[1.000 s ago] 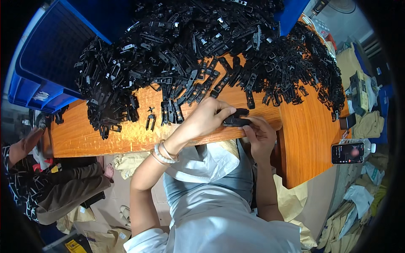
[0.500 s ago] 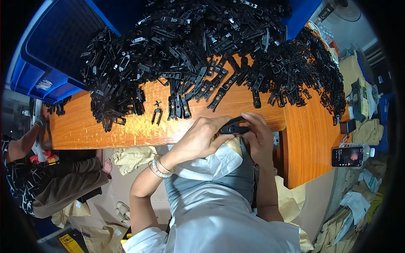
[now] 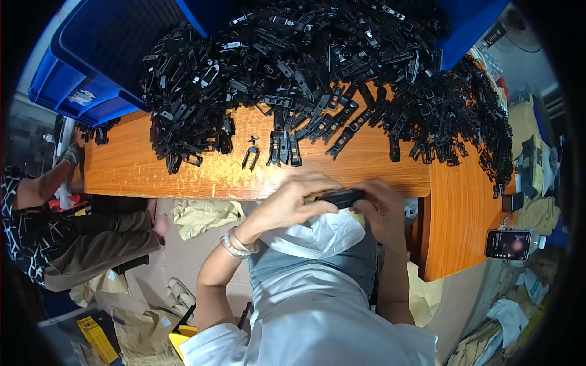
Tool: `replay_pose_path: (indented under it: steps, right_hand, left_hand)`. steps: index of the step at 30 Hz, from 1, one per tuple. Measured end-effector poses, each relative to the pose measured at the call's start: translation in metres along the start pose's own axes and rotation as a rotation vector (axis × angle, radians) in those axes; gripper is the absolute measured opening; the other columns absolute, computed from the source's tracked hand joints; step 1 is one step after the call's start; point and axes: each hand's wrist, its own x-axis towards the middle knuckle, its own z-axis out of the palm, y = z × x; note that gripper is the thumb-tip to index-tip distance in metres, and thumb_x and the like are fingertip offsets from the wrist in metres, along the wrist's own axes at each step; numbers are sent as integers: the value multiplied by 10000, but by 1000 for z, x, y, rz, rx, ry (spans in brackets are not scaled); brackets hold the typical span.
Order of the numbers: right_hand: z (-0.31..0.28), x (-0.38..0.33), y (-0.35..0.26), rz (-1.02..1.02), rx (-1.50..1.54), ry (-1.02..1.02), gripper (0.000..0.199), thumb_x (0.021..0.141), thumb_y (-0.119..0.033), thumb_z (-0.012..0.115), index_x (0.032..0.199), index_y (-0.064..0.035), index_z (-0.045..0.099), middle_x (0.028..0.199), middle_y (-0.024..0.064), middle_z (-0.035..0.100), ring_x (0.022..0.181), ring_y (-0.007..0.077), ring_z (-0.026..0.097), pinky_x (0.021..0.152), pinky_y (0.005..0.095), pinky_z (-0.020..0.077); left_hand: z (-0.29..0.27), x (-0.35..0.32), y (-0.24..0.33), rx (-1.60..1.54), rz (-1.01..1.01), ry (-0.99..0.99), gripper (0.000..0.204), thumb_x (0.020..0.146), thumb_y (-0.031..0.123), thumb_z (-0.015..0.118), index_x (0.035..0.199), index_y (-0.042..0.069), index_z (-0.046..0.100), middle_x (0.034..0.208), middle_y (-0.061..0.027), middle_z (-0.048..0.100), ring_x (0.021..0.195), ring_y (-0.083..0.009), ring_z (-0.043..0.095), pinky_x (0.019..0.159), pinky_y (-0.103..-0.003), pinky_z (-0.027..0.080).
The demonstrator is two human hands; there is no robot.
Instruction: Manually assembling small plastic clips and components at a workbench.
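A black elongated plastic part (image 3: 342,199) is held between my two hands, just off the table's front edge and above my lap. My left hand (image 3: 299,202), with bracelets at its wrist, grips the left end between thumb and fingers. Closed round the right end are the fingers of my right hand (image 3: 384,213), slightly blurred by motion. The part lies nearly level, and its ends are partly hidden by my fingers. On the table beyond my hands sit a small forked black piece (image 3: 250,157) and several similar black parts (image 3: 284,148) side by side.
A large heap of black plastic parts (image 3: 293,67) covers the back of the wooden table (image 3: 232,183). Blue crates (image 3: 91,79) stand at the far left. At the right, a phone (image 3: 508,245) leans on a bottle. Another person's arm (image 3: 46,186) reaches the table's left end.
The black part has turned in my fingers and now shows a smoother side. My right hand has shifted round its end. The whole view has moved slightly.
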Motion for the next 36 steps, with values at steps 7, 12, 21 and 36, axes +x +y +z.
replay_pose_path:
  steps: [7, 12, 21, 36]
  right_hand:
    - [18, -8, 16, -32, -89, -216, 220, 729, 7, 609, 947, -18, 632, 832, 81, 616, 658, 133, 557, 579, 231, 435]
    - [9, -7, 9, 2, -144, -179, 175, 736, -1, 604, 906, -15, 641, 780, 75, 619, 637, 142, 556, 567, 238, 430]
    - [-40, 20, 27, -46, -621, 606, 63, 804, -31, 570, 840, 13, 595, 799, 80, 572, 622, 158, 525, 528, 236, 407]
    - [-46, 23, 49, -243, -760, 817, 67, 786, -9, 591, 845, 21, 593, 897, 117, 595, 777, 195, 586, 658, 266, 462]
  left_hand:
    - [-77, 22, -28, 763, -116, 571, 197, 722, -46, 560, 909, -18, 613, 805, -149, 587, 684, -265, 593, 632, -340, 483]
    - [-109, 36, -63, 1200, -32, 393, 131, 673, 32, 597, 802, 10, 583, 801, -148, 537, 696, -312, 575, 587, -363, 477]
    - [-101, 15, -38, 779, -152, 410, 113, 673, -36, 616, 784, -52, 605, 841, -165, 545, 746, -294, 573, 660, -325, 454]
    - [-25, 26, -8, -503, -204, 328, 395, 762, -25, 593, 1143, -39, 490, 781, -78, 591, 601, -126, 585, 518, -232, 516]
